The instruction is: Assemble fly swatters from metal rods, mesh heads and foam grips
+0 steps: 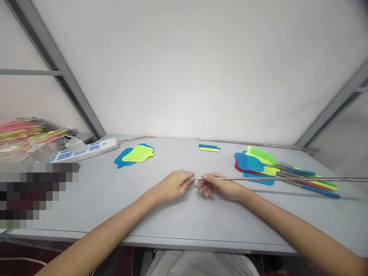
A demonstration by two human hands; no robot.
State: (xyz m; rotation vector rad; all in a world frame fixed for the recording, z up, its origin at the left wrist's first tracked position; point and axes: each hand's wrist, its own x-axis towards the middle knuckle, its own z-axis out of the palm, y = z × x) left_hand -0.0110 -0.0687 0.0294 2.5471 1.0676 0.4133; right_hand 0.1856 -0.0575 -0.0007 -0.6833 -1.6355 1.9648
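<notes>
A long thin metal rod [293,179] runs level from the middle of the view out past the right edge. My left hand [178,184] is closed at its left tip, thumb and fingers pinched together. My right hand [220,185] grips the rod just right of that tip, between thumb and forefinger, with the other fingers loosely curled below. Behind and below the rod, on the right, lies a pile of fly swatters [253,163] in blue, green, yellow and red, with coloured handles. Loose blue and yellow swatter heads [138,153] lie on the left.
The grey table [178,218] has a few blue and yellow handle grips [209,150] at the back. Metal rods [258,144] lie along the wall. A white power strip [86,150] and a heap of bagged colourful items [25,130] are at the left, near a blurred-out patch.
</notes>
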